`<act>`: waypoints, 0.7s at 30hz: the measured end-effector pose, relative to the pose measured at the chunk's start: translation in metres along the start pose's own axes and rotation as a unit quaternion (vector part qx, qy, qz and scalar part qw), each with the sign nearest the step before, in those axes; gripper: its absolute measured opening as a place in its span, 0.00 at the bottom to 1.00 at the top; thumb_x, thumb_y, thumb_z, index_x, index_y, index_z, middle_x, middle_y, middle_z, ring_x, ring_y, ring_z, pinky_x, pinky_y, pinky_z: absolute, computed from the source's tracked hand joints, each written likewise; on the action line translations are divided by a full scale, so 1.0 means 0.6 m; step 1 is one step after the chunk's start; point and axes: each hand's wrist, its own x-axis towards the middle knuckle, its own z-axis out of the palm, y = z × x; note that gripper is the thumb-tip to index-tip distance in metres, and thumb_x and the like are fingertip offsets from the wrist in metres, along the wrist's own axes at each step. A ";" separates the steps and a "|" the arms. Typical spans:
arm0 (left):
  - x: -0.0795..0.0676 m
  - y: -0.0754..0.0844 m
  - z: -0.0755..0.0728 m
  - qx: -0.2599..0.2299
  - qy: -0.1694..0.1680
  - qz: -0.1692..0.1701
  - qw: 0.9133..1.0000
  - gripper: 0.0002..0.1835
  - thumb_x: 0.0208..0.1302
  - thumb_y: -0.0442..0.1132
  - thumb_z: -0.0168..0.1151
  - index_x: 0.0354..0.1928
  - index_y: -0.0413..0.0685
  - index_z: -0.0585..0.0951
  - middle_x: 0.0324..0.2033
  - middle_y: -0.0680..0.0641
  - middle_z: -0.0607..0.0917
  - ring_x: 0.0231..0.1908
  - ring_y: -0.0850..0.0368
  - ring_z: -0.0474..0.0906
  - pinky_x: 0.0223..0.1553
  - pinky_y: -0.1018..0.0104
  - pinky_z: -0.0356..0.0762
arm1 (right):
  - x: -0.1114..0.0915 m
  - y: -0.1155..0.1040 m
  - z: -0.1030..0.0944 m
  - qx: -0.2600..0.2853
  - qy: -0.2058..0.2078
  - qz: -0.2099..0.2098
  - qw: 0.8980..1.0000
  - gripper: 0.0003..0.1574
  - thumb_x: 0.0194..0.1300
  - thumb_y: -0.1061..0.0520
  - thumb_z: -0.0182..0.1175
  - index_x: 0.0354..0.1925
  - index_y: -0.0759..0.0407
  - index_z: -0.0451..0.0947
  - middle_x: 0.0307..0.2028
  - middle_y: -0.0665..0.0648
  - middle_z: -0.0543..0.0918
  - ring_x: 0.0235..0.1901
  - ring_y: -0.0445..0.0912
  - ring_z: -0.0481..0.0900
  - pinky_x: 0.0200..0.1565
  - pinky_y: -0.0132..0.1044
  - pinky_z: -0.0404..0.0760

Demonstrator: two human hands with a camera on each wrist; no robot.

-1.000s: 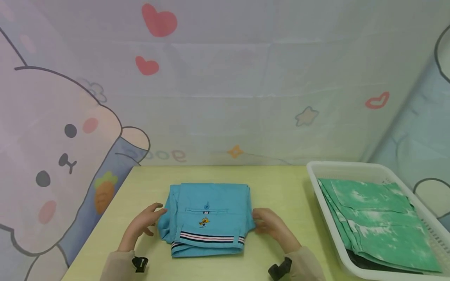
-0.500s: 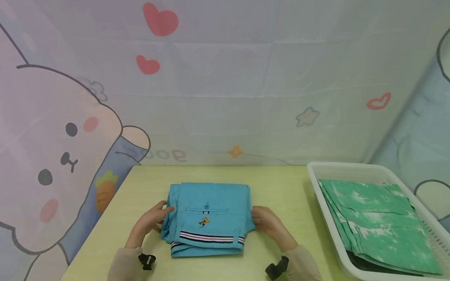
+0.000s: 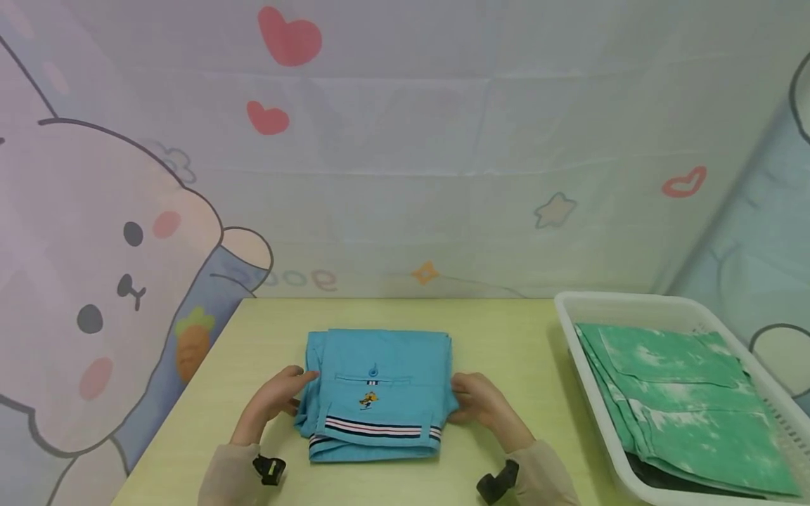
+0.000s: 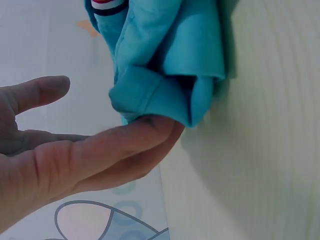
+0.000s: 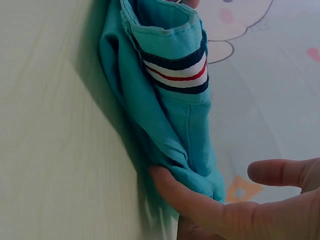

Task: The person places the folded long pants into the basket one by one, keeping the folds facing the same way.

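A folded pair of light blue pants (image 3: 380, 393) lies on the table, with a striped waistband, a buttoned pocket and a small embroidered figure. At its left side is my left hand (image 3: 278, 395). In the left wrist view the nearly straight fingers (image 4: 125, 145) touch the bunched edge of the pants (image 4: 150, 95) from outside, thumb held away. My right hand (image 3: 484, 402) is at the opposite side. The right wrist view has its fingers (image 5: 200, 205) pressing on the folded edge of the pants (image 5: 175, 120), the thumb apart from the cloth.
A white plastic basket (image 3: 591, 393) stands at the right of the pale yellow table (image 3: 506, 330). Folded green tie-dye clothing (image 3: 690, 400) lies in it. Behind the table hangs a printed cloth backdrop (image 3: 405, 140) with a cartoon bear and hearts.
My left hand has moved right, up against the pants, and the loose cloth on that side has shifted slightly inward. My right hand has barely moved.
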 end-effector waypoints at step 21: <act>0.007 0.003 0.015 -0.033 -0.006 0.007 0.999 0.31 0.66 0.49 0.45 0.59 0.29 0.57 0.56 0.23 0.60 0.50 0.26 0.66 0.41 0.43 0.74 | 0.004 0.007 -0.011 0.010 -0.022 0.009 1.000 0.20 0.58 0.60 0.46 0.47 0.72 0.63 0.49 0.67 0.61 0.38 0.54 0.69 0.31 0.36 0.75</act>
